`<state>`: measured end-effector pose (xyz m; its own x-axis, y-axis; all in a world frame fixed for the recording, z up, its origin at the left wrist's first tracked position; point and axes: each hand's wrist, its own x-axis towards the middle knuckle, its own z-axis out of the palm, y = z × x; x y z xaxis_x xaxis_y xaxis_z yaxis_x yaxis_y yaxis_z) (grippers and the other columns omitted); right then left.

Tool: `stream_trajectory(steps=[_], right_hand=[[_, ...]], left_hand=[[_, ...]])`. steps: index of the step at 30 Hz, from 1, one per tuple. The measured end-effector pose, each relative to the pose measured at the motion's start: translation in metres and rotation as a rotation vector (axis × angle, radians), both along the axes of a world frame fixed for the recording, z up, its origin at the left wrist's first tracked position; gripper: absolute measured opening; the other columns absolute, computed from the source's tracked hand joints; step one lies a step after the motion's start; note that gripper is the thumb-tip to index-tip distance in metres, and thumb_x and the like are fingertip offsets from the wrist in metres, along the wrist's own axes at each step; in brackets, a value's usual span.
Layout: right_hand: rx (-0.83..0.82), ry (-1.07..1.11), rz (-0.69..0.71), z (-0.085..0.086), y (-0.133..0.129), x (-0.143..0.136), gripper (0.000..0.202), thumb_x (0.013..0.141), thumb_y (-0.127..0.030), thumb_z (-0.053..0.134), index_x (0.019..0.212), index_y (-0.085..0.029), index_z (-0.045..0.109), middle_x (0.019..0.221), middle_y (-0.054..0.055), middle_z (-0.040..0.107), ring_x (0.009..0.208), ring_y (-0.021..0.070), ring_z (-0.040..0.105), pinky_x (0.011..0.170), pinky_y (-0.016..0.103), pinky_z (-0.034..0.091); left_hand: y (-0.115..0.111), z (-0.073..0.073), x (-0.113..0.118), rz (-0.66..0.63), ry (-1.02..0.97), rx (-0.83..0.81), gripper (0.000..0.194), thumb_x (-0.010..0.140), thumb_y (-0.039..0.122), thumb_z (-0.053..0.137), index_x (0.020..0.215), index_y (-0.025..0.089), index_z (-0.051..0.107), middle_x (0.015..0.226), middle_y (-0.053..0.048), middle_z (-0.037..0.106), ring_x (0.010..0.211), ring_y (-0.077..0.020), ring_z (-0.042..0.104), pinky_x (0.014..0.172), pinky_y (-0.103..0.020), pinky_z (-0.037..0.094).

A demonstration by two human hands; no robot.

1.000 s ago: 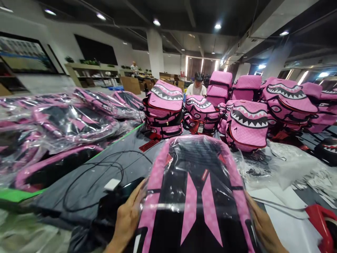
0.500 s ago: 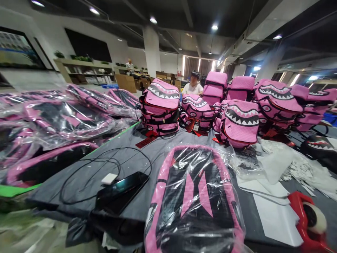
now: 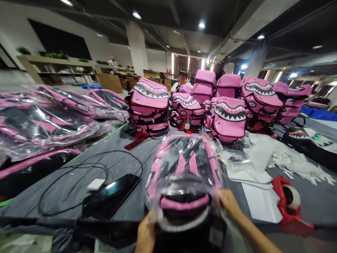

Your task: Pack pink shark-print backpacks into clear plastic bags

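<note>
A pink and black backpack lies at the table's front edge in a clear plastic bag, back panel up. Its pink-trimmed near end faces me at the bag's mouth. On the left, my left hand is closed at the side of the plastic bag. Opposite it, my right hand pinches the bag's right edge, with the forearm reaching in from the lower right. Motion blurs the fingertips and the near part of the bag.
A phone, white charger and looped black cable lie left. Bagged backpacks pile beyond. Stacked pink shark-mouth backpacks stand behind. A red tape dispenser, white cards and white tags lie right. A person sits opposite.
Both hands have come into view, at the sides of the plastic bag. The backpack's near end now shows, raised toward me. My view has turned slightly right.
</note>
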<state>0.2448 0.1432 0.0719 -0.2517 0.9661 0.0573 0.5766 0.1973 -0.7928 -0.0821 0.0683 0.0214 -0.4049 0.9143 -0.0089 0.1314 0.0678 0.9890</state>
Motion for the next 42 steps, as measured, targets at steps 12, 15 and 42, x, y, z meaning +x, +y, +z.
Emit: stream_trajectory(steps=[12, 15, 42], right_hand=[[-0.095, -0.040, -0.235, -0.007, -0.023, 0.053, 0.049, 0.082, -0.068, 0.051, 0.075, -0.020, 0.061, 0.071, 0.004, 0.066, 0.067, 0.0220, 0.061, 0.065, 0.031, 0.048], [-0.144, -0.025, -0.047, 0.001, -0.042, 0.034, 0.054, 0.081, -0.065, 0.059, 0.106, -0.019, 0.068, 0.101, 0.008, 0.074, 0.090, 0.0273, 0.068, 0.079, 0.035, 0.051], [-0.409, 0.422, -0.179, -0.043, -0.085, 0.022, 0.058, 0.075, -0.069, 0.064, 0.096, -0.015, 0.069, 0.078, 0.004, 0.069, 0.069, 0.0205, 0.062, 0.065, 0.031, 0.052]], left_hand=[[-0.011, 0.007, 0.006, 0.063, -0.457, -0.149, 0.068, 0.085, 0.080, 0.033, 0.095, 0.020, 0.064, 0.092, -0.011, 0.075, 0.090, -0.0311, 0.073, 0.082, -0.048, 0.059], [-0.009, 0.005, 0.068, -0.273, -0.384, -0.210, 0.064, 0.073, 0.074, 0.063, 0.103, 0.018, 0.071, 0.111, -0.014, 0.074, 0.107, -0.0325, 0.068, 0.093, -0.042, 0.054], [0.027, 0.012, 0.138, -0.683, 0.152, -0.259, 0.051, 0.082, 0.065, 0.057, 0.062, 0.019, 0.057, 0.052, 0.003, 0.053, 0.047, -0.0140, 0.050, 0.052, -0.025, 0.035]])
